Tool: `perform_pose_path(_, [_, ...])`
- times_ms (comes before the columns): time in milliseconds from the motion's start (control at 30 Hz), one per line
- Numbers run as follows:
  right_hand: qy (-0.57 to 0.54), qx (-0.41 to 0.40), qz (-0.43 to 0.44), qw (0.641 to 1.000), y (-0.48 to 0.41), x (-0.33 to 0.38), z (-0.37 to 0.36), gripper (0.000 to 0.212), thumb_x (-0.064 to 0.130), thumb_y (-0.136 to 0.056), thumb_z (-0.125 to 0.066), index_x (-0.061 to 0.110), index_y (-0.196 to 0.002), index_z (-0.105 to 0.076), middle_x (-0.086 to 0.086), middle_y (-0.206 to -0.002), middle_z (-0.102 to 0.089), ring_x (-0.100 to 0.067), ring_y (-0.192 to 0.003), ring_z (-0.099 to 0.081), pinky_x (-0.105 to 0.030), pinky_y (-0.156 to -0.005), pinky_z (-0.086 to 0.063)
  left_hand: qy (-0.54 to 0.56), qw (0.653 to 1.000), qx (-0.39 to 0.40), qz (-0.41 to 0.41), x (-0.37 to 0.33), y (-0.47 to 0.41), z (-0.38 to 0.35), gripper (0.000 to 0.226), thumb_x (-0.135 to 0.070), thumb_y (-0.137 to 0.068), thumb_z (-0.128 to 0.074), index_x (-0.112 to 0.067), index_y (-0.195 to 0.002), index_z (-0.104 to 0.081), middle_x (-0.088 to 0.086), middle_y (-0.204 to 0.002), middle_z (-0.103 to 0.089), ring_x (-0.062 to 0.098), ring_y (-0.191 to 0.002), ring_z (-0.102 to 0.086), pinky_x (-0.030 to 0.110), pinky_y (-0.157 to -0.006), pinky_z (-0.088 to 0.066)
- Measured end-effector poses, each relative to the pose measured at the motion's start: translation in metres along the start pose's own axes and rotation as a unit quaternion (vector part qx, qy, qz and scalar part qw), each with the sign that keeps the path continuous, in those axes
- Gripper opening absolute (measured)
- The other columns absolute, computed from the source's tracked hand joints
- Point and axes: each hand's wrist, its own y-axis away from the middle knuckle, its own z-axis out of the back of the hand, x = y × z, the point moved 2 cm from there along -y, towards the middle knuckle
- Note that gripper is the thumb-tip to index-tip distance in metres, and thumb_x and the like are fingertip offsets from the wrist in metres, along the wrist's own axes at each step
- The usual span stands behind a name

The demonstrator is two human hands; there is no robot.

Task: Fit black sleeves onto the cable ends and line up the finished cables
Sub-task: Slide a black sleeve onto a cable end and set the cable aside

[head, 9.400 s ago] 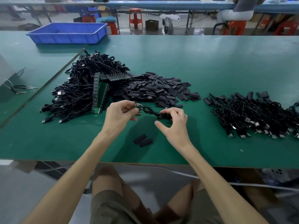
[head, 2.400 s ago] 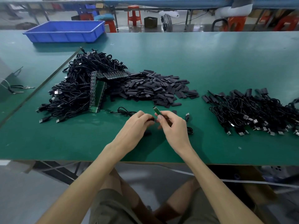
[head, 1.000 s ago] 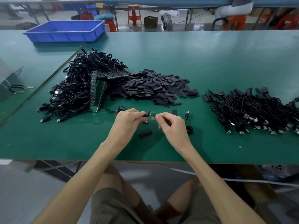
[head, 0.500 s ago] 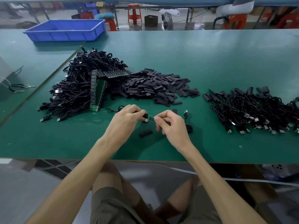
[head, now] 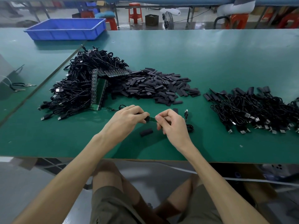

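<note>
from where i stand: left hand pinches a black sleeve btwn thumb and forefinger, other fingers curled under. right hand pinches the green board end of a cable, tip aimed at the sleeve's mouth and touching or just inside it (can't tell which). the cable's slack loops on the counter just beside the right hand.

handling, imo: the sleeve looks light, soft and prob squashes flat, so grip its side edges near the mouth w/ light pressure, else it closes up. the board looks thin, stiff and likely fragile where the wire joins, so hold its long edges close behind the tip, never the floppy wire.

a spare sleeve lies below the hands, the sleeve pile sits beyond them, and finished cables lie well to the right.
</note>
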Motion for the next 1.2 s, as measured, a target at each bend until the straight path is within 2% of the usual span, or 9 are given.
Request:
perform_pose_path(133, [0.005, 0.012, 0.003, 1.0, 0.0, 0.001, 0.0, 0.014, 0.026, -0.101, -0.064, 0.02, -0.089, -0.062, 0.004, -0.068, -0.072, -0.012, -0.05, -0.054, -0.028, -0.055, -0.048, -0.015, 1.0, -0.017, 0.015, -0.008, -0.002, -0.004, 0.021, -0.001, -0.088, -0.076, -0.007, -0.107, -0.072, 0.006, -0.091, -0.064, 0.026, -0.081, -0.06, 0.039, -0.073, -0.055])
perform_pose_path(433, [0.004, 0.031, 0.009, 0.999, 0.0, 0.003, -0.002, 0.012, 0.029, -0.102, -0.064, 0.02, -0.099, -0.056, 0.004, -0.067, -0.073, -0.014, -0.047, -0.053, -0.025, -0.054, -0.045, -0.02, 1.0, 0.003, -0.009, -0.013, -0.003, -0.011, 0.018, -0.004, -0.092, -0.072, -0.004, -0.109, -0.07, 0.009, -0.09, -0.059, 0.027, -0.082, -0.056, 0.041, -0.076, -0.053])
perform_pose_path(633, [-0.005, 0.044, 0.004, 0.999, 0.0, 0.004, -0.001, 0.01, 0.028, -0.103, -0.061, 0.021, -0.098, -0.057, 0.001, -0.064, -0.07, -0.012, -0.046, -0.051, -0.025, -0.053, -0.044, 0.069, 0.995, 0.071, 0.028, -0.006, -0.006, -0.013, 0.018, -0.007, -0.1, -0.061, -0.003, -0.114, -0.072, 0.009, -0.093, -0.058, 0.026, -0.086, -0.057, 0.043, -0.079, -0.052])
perform_pose_path(800, [0.017, 0.036, 0.025, 0.999, 0.002, 0.005, -0.003, 0.015, 0.032, -0.103, -0.062, 0.019, -0.096, -0.061, 0.002, -0.071, -0.072, -0.014, -0.059, -0.062, -0.028, -0.063, -0.051, 0.146, 0.979, 0.099, 0.105, 0.008, -0.013, -0.017, 0.021, -0.006, -0.096, -0.066, -0.012, -0.112, -0.078, -0.006, -0.082, -0.056, 0.014, -0.077, -0.054, 0.008, -0.074, -0.038])
perform_pose_path(867, [0.073, 0.018, 0.063, 0.995, 0.004, 0.005, -0.005, 0.015, 0.032, -0.102, -0.063, 0.018, -0.098, -0.065, 0.007, -0.082, -0.071, -0.014, -0.076, -0.064, -0.029, -0.078, -0.05, 0.154, 0.972, 0.098, 0.146, 0.016, -0.012, -0.02, 0.022, -0.006, -0.096, -0.065, -0.015, -0.111, -0.078, -0.017, -0.079, -0.056, 0.003, -0.073, -0.054, 0.005, -0.071, -0.035])
perform_pose_path(1000, [0.158, -0.007, 0.115, 0.981, 0.005, 0.009, -0.005, 0.013, 0.02, -0.096, -0.071, 0.02, -0.109, -0.069, 0.01, -0.099, -0.069, -0.01, -0.094, -0.063, -0.027, -0.101, -0.04, 0.219, 0.944, 0.082, 0.231, 0.028, -0.007, -0.025, 0.016, -0.01, -0.094, -0.069, -0.018, -0.1, -0.081, -0.018, -0.068, -0.067, -0.003, -0.064, -0.058, 0.01, -0.065, -0.041])
perform_pose_path(1067, [0.167, 0.0, 0.115, 0.979, 0.005, 0.009, -0.006, 0.014, 0.016, -0.094, -0.073, 0.018, -0.108, -0.07, 0.008, -0.099, -0.07, -0.011, -0.093, -0.063, -0.03, -0.1, -0.042, 0.239, 0.934, 0.096, 0.246, 0.029, -0.006, -0.026, 0.017, -0.012, -0.094, -0.068, -0.024, -0.091, -0.081, -0.008, -0.068, -0.07, 0.002, -0.055, -0.056, 0.017, -0.062, -0.045])
perform_pose_path(1133, [0.158, 0.001, 0.104, 0.982, 0.006, 0.009, -0.006, 0.01, 0.015, -0.094, -0.073, 0.015, -0.103, -0.071, 0.007, -0.097, -0.07, -0.012, -0.091, -0.063, -0.033, -0.094, -0.047, 0.267, 0.925, 0.118, 0.244, 0.026, -0.006, -0.026, 0.037, -0.016, -0.1, -0.063, -0.041, -0.074, -0.075, -0.008, -0.066, -0.069, 0.004, -0.052, -0.054, 0.016, -0.056, -0.044])
perform_pose_path(1200, [0.141, 0.0, 0.098, 0.985, 0.006, 0.01, -0.005, 0.004, 0.015, -0.094, -0.074, 0.013, -0.098, -0.072, 0.008, -0.094, -0.07, -0.013, -0.089, -0.063, -0.035, -0.087, -0.051, 0.311, 0.91, 0.123, 0.244, 0.023, -0.004, -0.025, 0.048, -0.018, -0.105, -0.054, -0.039, -0.064, -0.069, -0.012, -0.061, -0.065, 0.002, -0.05, -0.051, 0.016, -0.052, -0.041])
